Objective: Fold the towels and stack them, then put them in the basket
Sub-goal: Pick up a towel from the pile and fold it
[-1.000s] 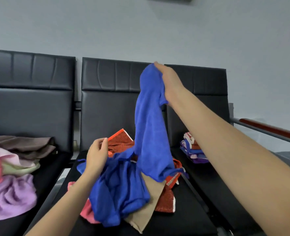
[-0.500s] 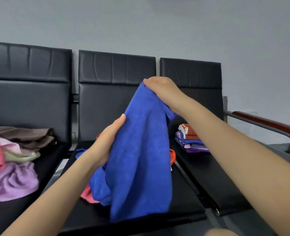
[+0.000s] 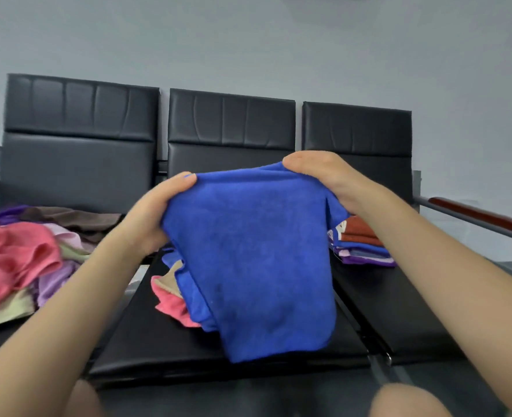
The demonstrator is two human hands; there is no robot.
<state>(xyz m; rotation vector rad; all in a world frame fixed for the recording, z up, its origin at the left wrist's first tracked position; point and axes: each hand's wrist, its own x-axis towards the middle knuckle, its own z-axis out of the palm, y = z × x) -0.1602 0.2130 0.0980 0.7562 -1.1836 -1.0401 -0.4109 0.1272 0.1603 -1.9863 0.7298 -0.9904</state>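
You pinch the blue towel (image 3: 254, 257) at its top corners — left hand (image 3: 155, 218), right hand (image 3: 323, 179) — hanging above the middle seat (image 3: 146, 335) (spread flat, presumably for folding), near the folded stack (image 3: 363, 242).

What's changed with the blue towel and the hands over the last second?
The right hand has come down from high up, lowering the blue towel it grips. The left hand, which was down at the heap on the middle seat, has taken hold of the towel's other top corner, so it now hangs spread between both hands. The folded stack on the right seat and the loose towels on the left seat stayed put.
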